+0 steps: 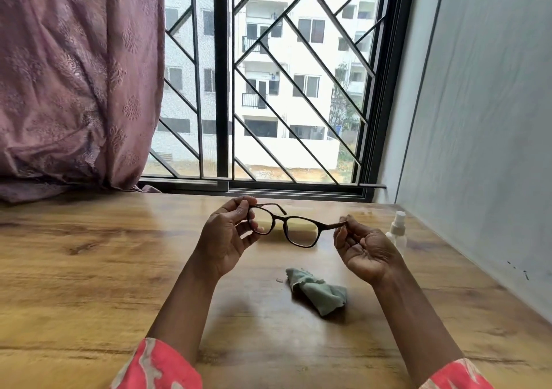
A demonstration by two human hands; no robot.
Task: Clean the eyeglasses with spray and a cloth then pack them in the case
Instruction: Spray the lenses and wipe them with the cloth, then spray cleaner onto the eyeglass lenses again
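Observation:
Dark-framed eyeglasses (pixel 294 224) are held above the wooden table (pixel 89 269), lenses facing me. My left hand (pixel 227 239) pinches the left end of the frame by its temple. My right hand (pixel 363 251) pinches the right end, palm turned up. A crumpled pale green cloth (pixel 318 291) lies on the table below the glasses, between my forearms. A small clear spray bottle (pixel 397 233) with a white top stands upright just right of my right hand. A yellowish object (pixel 298 227), possibly the case, shows through the lenses behind the glasses.
A barred window (pixel 268 89) rises behind the table's far edge. A pink patterned curtain (pixel 74 74) hangs at the left. A grey wall (pixel 478 119) borders the table on the right. A tiny pale speck (pixel 279 280) lies left of the cloth.

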